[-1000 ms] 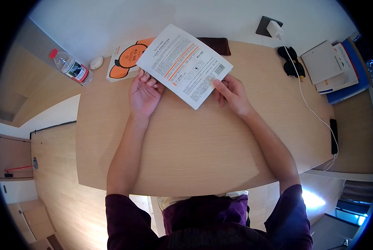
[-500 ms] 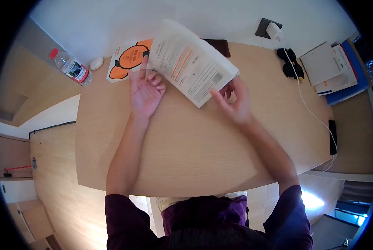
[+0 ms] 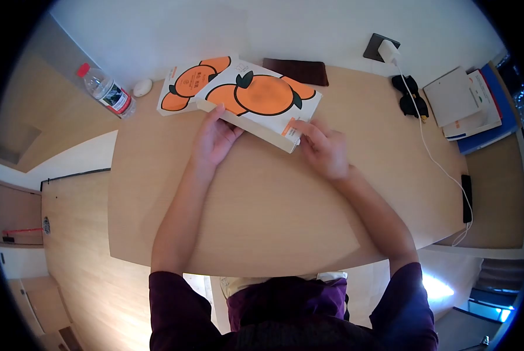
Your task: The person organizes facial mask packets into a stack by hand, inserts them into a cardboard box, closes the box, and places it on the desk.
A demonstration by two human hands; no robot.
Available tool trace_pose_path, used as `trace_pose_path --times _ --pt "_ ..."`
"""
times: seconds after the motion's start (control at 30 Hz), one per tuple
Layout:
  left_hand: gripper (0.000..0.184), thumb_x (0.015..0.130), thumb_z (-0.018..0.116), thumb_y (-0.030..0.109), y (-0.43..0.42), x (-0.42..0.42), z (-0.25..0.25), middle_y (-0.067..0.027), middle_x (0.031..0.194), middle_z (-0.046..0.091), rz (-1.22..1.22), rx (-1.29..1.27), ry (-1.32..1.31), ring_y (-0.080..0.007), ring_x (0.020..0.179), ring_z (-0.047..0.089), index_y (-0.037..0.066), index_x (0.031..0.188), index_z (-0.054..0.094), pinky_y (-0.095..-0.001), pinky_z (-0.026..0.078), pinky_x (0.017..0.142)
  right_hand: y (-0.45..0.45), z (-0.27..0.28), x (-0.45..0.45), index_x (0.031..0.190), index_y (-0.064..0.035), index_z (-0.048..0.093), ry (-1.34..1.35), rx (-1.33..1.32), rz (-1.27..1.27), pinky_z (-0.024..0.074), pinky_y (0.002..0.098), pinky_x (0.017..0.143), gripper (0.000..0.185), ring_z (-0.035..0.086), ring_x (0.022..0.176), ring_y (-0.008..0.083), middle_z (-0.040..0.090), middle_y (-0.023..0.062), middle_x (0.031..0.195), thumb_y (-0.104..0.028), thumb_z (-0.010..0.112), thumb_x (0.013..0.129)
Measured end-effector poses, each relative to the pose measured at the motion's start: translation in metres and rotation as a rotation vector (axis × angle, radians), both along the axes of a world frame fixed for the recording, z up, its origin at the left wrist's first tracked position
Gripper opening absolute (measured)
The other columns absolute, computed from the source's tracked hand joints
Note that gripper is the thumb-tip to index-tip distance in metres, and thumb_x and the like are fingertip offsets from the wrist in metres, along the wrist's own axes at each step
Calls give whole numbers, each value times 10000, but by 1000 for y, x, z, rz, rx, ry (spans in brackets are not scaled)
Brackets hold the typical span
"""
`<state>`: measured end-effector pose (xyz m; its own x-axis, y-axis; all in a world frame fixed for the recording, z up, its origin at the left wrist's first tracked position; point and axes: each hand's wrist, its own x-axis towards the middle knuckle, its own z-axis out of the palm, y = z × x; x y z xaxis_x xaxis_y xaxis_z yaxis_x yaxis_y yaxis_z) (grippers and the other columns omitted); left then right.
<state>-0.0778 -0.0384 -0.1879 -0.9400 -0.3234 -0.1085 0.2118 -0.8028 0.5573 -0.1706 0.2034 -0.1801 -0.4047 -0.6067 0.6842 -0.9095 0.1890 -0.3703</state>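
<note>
A white cardboard box (image 3: 266,99) printed with large oranges and green leaves is tilted above the back of the desk, its orange-printed face up. My left hand (image 3: 216,140) supports its near left edge, thumb on the edge and the other fingers partly hidden beneath. My right hand (image 3: 325,151) pinches its near right corner, by a small orange label. Behind the box's left end, partly covered, lies another orange-printed white box (image 3: 187,85).
The wooden desk (image 3: 274,216) holds a red-capped water bottle (image 3: 106,90), a round white object (image 3: 142,88), a dark brown case (image 3: 300,71), sunglasses (image 3: 411,96) and stacked books and folders (image 3: 467,105). A white cable (image 3: 432,155) runs from the wall charger (image 3: 388,51) down the right side.
The held box has flipped from its text-printed back to its orange-printed face. My left hand, open beside it before, now grips its near edge; my right hand has shifted its hold at the corner.
</note>
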Motion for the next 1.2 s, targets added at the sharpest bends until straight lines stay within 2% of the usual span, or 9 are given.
trace_pose_path --times 0.13,0.23,0.33,0.53,0.63,0.7,0.93,1.03,1.2 --pt "451 906 629 255 2 -1 -8 -121 1301 531 37 -92 -23 -248 1178 523 52 1273 462 -432 454 977 -1 0 -2 1026 -160 626 107 -8 38 473 347 497 336 593 590 225 595 40 835 -8 652 727" --pt "437 902 635 252 0 -1 -8 -111 1277 559 45 -112 11 -240 1162 542 52 1258 481 -424 454 981 -1 3 0 1082 -105 574 101 0 89 476 318 507 393 590 581 224 595 65 809 63 646 734" --pt "431 896 643 259 -1 -1 -8 -100 1248 583 79 -43 20 -228 1154 551 51 1244 497 -412 447 993 -4 4 2 1116 -142 553 18 41 82 494 345 537 399 612 668 225 606 48 911 -32 652 745" --pt "427 882 649 244 -6 -3 -13 -90 1244 594 147 16 56 -212 1169 547 54 1238 509 -400 431 1013 -3 10 4 1264 -147 460 -69 192 167 519 380 625 519 621 790 273 563 114 1083 -183 683 797" --pt "387 865 660 197 -6 -4 -10 -81 1214 610 149 92 67 -206 1153 559 61 1204 532 -396 432 1014 -6 15 8 1255 -116 461 -143 232 185 509 380 737 544 595 858 300 548 125 1081 -112 711 772" --pt "326 842 680 133 -5 -3 -5 -69 1153 638 159 176 45 -199 1110 584 68 1141 568 -392 445 1004 -9 11 10 1253 -110 464 -141 216 164 507 377 721 519 595 845 302 546 125 1080 -113 699 790" --pt "386 863 648 184 -9 -3 -3 -69 1224 600 112 223 162 -218 1168 541 73 1211 522 -418 392 1040 -35 4 9 1244 -99 481 -172 141 117 504 403 676 370 590 800 322 521 136 1057 -122 570 886" --pt "408 869 643 210 -13 -4 -5 -59 1252 572 122 231 148 -219 1197 508 80 1231 506 -426 363 1058 -46 14 12 1280 -62 454 -330 38 167 489 407 770 401 567 898 346 503 168 1067 -121 554 896" --pt "416 870 661 295 -13 -1 -1 -35 1196 561 186 233 135 -197 1161 500 121 1218 513 -415 346 1067 -66 18 14 1381 -29 372 -238 -90 143 449 412 866 553 508 984 353 446 202 1113 -148 598 890"
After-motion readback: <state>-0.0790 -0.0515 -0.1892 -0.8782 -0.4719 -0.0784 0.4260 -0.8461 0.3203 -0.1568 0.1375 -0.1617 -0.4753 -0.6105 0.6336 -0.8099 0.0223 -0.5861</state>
